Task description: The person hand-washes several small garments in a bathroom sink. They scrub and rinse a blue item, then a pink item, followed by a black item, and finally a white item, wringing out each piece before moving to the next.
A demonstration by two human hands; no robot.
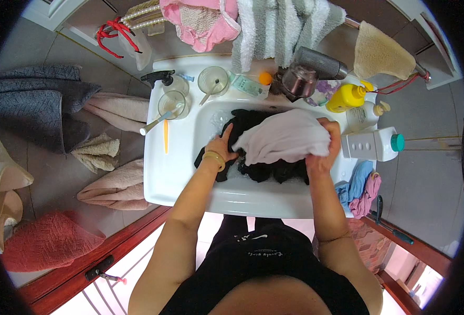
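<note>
My right hand (323,149) grips the right end of a wet white cloth (285,136), which is bunched and lifted over the basin. Black fabric (255,118) lies below it in sudsy water in the white ceramic sink (255,197). My left hand (221,147), with a pale bangle at the wrist, rests on the black fabric at the left, its fingers spread, near the cloth's left edge. Part of the black fabric is hidden under the white cloth.
Glass cups (213,80), a spray bottle (175,84) and a toothbrush (155,123) stand or lie at the rim's left. By the faucet (299,80) are a yellow bottle (344,98), a white jug (368,145) and small blue (360,177) and pink cloths. Towels (31,106) hang left.
</note>
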